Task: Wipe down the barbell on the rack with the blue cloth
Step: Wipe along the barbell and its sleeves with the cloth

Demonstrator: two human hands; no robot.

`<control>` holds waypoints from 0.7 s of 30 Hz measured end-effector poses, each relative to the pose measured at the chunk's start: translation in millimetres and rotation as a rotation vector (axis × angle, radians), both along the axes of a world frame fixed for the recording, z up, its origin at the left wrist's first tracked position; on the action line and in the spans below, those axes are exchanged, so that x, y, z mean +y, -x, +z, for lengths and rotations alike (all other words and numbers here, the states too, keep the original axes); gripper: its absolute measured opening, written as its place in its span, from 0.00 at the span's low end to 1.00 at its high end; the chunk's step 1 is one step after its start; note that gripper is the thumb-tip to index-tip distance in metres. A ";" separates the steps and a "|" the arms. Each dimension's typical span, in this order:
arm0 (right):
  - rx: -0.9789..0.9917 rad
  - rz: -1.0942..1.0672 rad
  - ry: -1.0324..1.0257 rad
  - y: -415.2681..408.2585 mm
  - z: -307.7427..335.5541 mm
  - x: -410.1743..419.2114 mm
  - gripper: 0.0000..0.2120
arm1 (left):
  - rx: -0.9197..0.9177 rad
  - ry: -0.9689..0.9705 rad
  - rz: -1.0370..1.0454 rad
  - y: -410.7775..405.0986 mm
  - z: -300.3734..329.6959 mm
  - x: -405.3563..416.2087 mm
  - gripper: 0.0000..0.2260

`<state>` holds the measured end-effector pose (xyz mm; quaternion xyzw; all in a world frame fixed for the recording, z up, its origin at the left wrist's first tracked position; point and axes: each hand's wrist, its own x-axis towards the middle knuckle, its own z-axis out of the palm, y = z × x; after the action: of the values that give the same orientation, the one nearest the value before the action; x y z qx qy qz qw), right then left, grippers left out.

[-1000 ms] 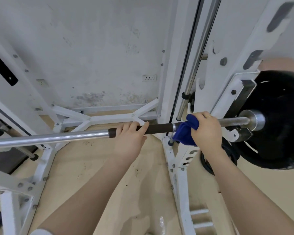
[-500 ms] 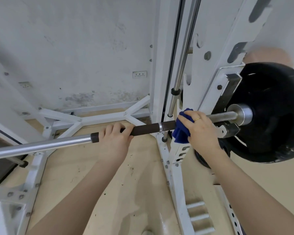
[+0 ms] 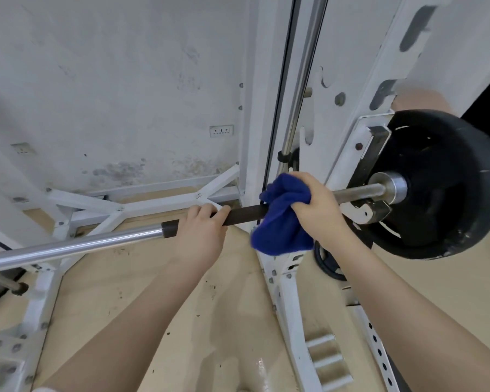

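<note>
The barbell lies across the white rack, chrome on the left with a dark grip section in the middle. My left hand grips that dark section from above. Just to its right, my right hand holds the blue cloth wrapped round the bar, with a loose fold hanging below. A black weight plate sits on the bar's right end, past the rack hook.
A chrome guide rod runs up the rack upright just behind the cloth. White floor braces cross under the bar against a stained wall. A smaller black plate rests low behind the upright. Tan floor lies below.
My right hand with the cloth has slid left along the bar, closer to my left hand, exposing more bare bar near the plate. My left hand keeps its grip.
</note>
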<state>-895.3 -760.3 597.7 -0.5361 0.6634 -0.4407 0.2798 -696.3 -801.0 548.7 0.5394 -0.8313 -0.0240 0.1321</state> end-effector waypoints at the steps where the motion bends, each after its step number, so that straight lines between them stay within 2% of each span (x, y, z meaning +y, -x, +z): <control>1: -0.080 -0.067 0.035 -8.9 3.6 -1.3 0.19 | 0.022 -0.050 -0.016 -5.9 2.4 -0.7 0.19; 3: -0.328 -0.167 0.021 -21.8 7.7 -4.3 0.15 | 0.101 -0.099 -0.001 -20.6 9.7 1.3 0.21; 6: -0.716 -0.148 -0.182 -48.5 -1.5 -0.4 0.07 | 0.144 -0.071 0.053 -50.6 18.3 0.9 0.20; 10: -0.817 -0.117 -0.440 -101.1 -43.7 8.9 0.05 | 0.201 -0.065 -0.026 -87.4 21.1 -1.3 0.15; 13: -1.061 -0.229 -0.507 -136.2 -72.1 4.3 0.04 | 0.150 -0.057 -0.021 -105.2 20.5 -1.4 0.14; 16: -1.320 -0.205 -0.519 -171.9 -80.1 -7.1 0.10 | 0.038 -0.121 0.018 -110.9 18.0 -4.3 0.13; 19: -1.357 -0.121 -0.460 -195.1 -72.9 -18.1 0.12 | -0.013 -0.123 -0.011 -110.7 14.0 -6.9 0.15; 21: -1.385 -0.143 -0.425 -197.2 -71.0 -21.2 0.14 | 0.002 -0.130 -0.029 -113.3 12.4 -10.0 0.15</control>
<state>-698.1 -781.5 526.7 -0.0235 0.4386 -0.5576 0.7043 -583.1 -810.9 561.1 0.5346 -0.8356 -0.0806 0.0973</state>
